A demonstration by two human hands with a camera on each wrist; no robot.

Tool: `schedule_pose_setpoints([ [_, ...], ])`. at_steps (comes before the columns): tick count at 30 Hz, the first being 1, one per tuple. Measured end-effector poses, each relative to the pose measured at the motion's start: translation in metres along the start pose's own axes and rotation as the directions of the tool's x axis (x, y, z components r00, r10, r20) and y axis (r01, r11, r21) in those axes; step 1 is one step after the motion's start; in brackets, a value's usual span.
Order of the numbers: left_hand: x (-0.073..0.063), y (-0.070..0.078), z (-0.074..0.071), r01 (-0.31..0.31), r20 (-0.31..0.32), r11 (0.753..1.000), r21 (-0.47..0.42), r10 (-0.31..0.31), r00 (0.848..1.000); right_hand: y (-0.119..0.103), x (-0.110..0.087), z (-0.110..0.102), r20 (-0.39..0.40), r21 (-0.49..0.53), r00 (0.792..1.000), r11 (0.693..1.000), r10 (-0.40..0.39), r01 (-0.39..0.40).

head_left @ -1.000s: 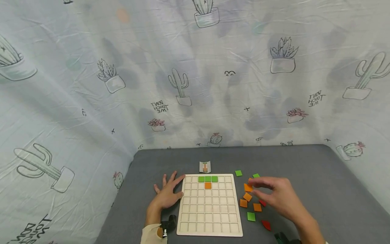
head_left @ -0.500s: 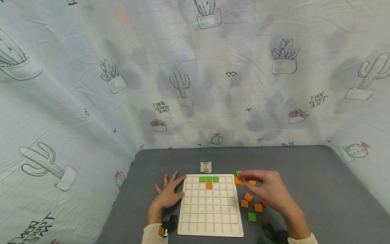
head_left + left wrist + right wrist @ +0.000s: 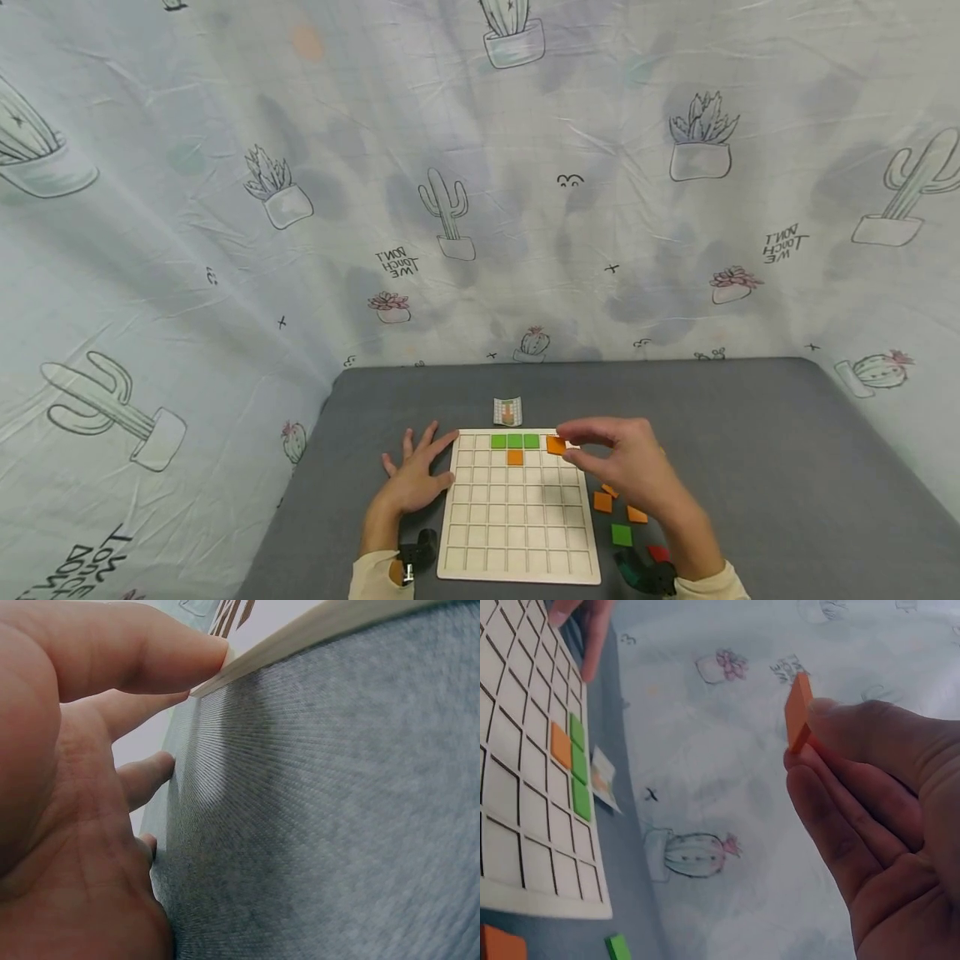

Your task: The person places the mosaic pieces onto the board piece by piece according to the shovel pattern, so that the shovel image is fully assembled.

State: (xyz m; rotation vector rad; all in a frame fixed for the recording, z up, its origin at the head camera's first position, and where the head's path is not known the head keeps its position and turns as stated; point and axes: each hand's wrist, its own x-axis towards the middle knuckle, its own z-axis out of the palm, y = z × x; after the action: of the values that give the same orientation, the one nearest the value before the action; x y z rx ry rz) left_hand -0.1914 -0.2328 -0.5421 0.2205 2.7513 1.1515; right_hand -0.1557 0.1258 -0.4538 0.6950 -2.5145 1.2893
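A pale wooden grid board (image 3: 517, 517) lies on the grey table. In its far row sit three green square tiles (image 3: 515, 441) side by side, with one orange tile (image 3: 515, 457) below the middle one. My right hand (image 3: 626, 458) pinches another orange square tile (image 3: 798, 714) between thumb and fingers, raised over the board's far right part. My left hand (image 3: 412, 481) lies spread at the board's left side; in the left wrist view its thumb (image 3: 172, 656) touches the board's edge (image 3: 300, 637).
Right of the board lie loose tiles, among them an orange one (image 3: 602, 502), a green one (image 3: 621, 535) and a red piece (image 3: 658, 553). Behind the board is a small pattern card (image 3: 507, 412). A cactus-print cloth (image 3: 495, 208) hangs behind the table.
My right hand has carried the orange tile leftward from the loose pieces to above the board. The left hand stays at the board's left edge.
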Motion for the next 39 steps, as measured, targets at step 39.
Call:
schedule_pose_setpoints([
  [39,0.000,0.002,0.000,-0.012,-0.004,1.000,-0.011,0.012,1.000,0.045,0.012,0.099,0.142,0.007,0.990,1.000,-0.017,0.016],
])
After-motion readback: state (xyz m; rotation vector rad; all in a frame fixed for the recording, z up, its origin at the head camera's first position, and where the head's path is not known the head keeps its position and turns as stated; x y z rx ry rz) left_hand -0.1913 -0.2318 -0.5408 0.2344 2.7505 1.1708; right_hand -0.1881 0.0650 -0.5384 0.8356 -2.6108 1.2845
